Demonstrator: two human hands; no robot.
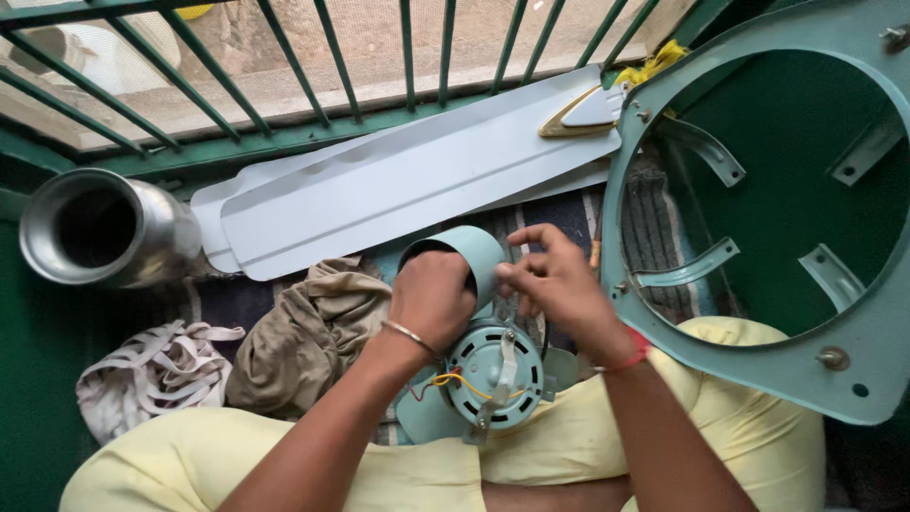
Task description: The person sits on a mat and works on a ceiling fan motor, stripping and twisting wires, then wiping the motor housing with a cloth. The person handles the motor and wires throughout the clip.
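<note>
Two bare hands are working over a small teal exhaust fan [483, 365] that is resting in the person's lap, between legs clad in pale yellow. The left hand [431, 299] is closing around one curved teal fan blade [466, 254], its grip pressed together on the blade's edge and steadying the whole unit. The right hand [559, 284] is hovering just beside it, its grip pinching something small near the hub; what sits between the fingertips [505, 275] is too small to make out. The round motor housing [495, 368] is facing up, with red and yellow wires [445, 381] trailing across it. Doing this step well is, by my judgement, a matter of keeping the left hand firm so the blades are not turning while the right hand is working at the hub, and of keeping the wires out of the fingers' way. A large teal fan frame [758, 360] is leaning at the right, touching the person's knee. Long grey ceiling-fan blades [408, 180] are lying ahead by the green railing [284, 133], a steel canister [100, 228] is lying on its side at the left, and a brown cloth [303, 337] and a striped rag [152, 370] are bunching on the floor nearby.
</note>
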